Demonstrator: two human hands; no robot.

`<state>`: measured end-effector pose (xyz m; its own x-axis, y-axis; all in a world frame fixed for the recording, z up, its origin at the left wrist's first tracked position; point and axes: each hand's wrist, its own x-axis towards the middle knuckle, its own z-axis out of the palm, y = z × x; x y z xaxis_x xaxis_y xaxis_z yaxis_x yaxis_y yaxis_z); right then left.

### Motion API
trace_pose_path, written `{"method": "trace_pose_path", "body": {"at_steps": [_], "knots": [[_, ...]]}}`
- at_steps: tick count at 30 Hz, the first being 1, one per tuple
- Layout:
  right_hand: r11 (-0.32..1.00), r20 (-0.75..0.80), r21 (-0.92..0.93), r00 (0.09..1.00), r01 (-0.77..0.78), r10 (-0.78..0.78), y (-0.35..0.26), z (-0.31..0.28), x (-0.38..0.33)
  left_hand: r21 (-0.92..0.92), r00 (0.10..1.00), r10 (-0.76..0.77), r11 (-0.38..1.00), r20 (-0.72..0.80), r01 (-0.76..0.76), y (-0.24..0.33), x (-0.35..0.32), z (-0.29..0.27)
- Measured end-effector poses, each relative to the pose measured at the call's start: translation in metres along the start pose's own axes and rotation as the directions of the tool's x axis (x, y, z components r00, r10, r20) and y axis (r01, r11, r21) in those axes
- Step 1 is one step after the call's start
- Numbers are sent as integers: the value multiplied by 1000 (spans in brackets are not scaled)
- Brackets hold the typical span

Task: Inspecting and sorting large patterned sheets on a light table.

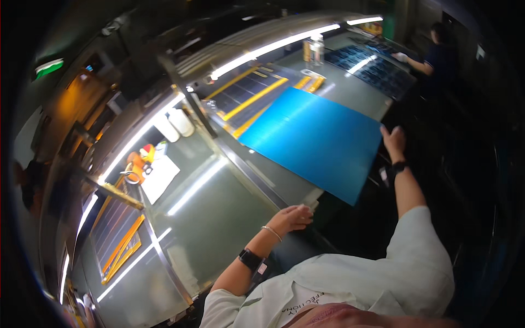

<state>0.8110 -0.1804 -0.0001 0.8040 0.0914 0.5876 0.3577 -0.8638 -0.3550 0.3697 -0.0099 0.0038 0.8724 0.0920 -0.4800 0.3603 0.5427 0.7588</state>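
Note:
A large blue sheet (317,139), flat and shiny, is tilted over the worktable (219,197). My right hand (394,143) grips its right corner, with the thumb up along the edge. Close to the table's front edge, my left hand (295,218) is held apart from the sheet with its fingers curled together. A small pale piece (311,200) shows just beyond those fingers; whether they hold it is unclear. The sheet hides part of the table and part of a dark panel with yellow strips (246,93) behind it.
White bottles (180,123), tape rolls (136,164) and white paper (159,177) lie at the left. Metal strips (246,169) divide the tabletop. Light tubes (273,50) run along the back. At the far right, a person (437,60) reaches over a dark gridded panel (372,71).

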Motion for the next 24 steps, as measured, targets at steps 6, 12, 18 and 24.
{"method": "trace_pose_path", "body": {"at_steps": [6,12,18,24], "knots": [[108,895,443,432,-890,-114,4,-26,-138,-232,970,-242,944,-14,232,-20,36,49],[594,832,429,40,-680,-554,-13,-140,-186,-607,991,16,789,-134,-95,-54,11,36],[904,589,425,744,45,-314,48,-142,-98,-452,910,-119,888,-396,-81,-93,-77,-5],[417,804,98,-175,-903,-568,10,-122,-151,-282,853,-7,945,-522,-164,-117,-131,-37]]}}
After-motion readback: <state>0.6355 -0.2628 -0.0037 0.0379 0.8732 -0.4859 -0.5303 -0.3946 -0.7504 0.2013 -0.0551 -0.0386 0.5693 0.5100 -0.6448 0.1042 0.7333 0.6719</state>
